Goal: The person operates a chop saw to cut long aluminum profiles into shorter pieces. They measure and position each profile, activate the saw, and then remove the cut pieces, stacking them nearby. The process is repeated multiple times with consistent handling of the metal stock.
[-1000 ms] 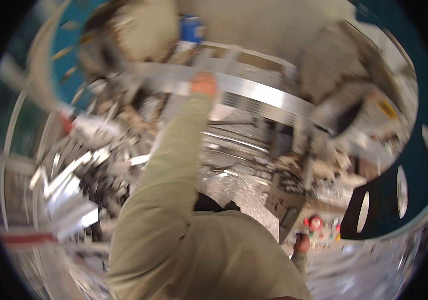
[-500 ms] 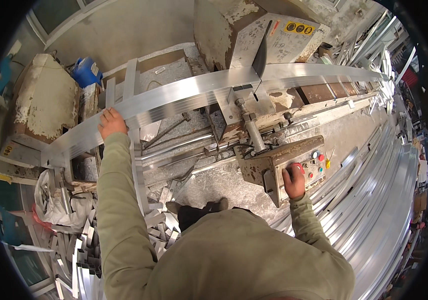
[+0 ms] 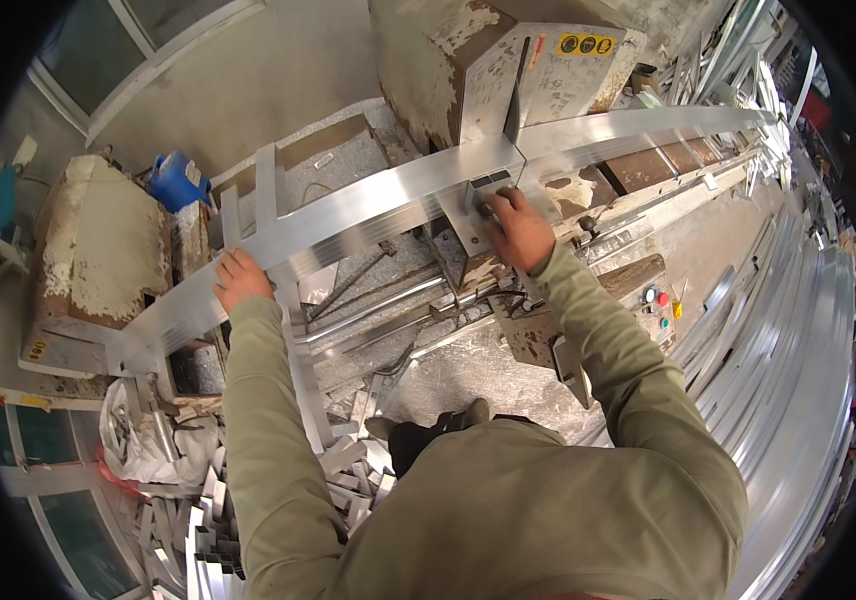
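Observation:
A long silver aluminium profile [image 3: 368,205] lies across a worn cutting machine [image 3: 478,60], running from lower left to upper right. My left hand [image 3: 240,278] grips the profile's near edge on the left stretch. My right hand [image 3: 518,230] rests on a metal clamp block [image 3: 473,205] at the machine's middle, fingers curled over it, just below the profile. Both arms wear olive sleeves.
A control box with coloured buttons [image 3: 653,305] stands right of my right arm. Stacked aluminium lengths [image 3: 798,360] fill the right side. Offcuts [image 3: 348,460] litter the floor by my feet. A blue container [image 3: 178,178] and a rusty white housing [image 3: 98,250] sit at left.
My right hand left the button control box and moved up onto the clamp block at the saw. My left hand stays on the profile. The view shifted slightly.

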`<state>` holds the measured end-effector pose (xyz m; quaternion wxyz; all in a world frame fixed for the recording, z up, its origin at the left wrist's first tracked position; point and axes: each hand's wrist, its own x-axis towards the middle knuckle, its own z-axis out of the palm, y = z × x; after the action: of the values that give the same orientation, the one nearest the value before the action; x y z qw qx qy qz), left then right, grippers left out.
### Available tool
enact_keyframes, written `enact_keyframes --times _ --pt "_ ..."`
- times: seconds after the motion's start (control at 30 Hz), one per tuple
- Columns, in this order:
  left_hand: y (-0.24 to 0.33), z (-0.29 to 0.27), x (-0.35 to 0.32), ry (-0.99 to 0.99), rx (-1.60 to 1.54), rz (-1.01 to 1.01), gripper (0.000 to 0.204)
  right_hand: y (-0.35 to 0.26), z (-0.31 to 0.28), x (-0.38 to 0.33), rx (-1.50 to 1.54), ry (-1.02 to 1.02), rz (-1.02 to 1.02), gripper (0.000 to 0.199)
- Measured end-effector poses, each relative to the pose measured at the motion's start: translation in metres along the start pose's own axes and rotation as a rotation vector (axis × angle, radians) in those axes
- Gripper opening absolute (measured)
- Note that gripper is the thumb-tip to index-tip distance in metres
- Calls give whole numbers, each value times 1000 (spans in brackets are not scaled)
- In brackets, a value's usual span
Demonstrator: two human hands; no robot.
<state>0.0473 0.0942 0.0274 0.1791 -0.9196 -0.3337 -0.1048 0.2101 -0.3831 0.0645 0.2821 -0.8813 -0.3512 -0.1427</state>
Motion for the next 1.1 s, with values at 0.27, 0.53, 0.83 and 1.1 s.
enact_keyframes --times 0.27,0.53,0.83,1.1 --pt "-2 8 1 35 12 19 98 27 19 34 -229 -127 160 50" --pt "-2 9 1 2 -4 14 99 30 11 36 -402 -195 72 26" --pt "-2 6 0 -13 -20 10 103 37 -13 42 -356 -38 -349 28" --pt "-1 10 4 -31 4 -4 97 35 -129 155 556 521 281 30"
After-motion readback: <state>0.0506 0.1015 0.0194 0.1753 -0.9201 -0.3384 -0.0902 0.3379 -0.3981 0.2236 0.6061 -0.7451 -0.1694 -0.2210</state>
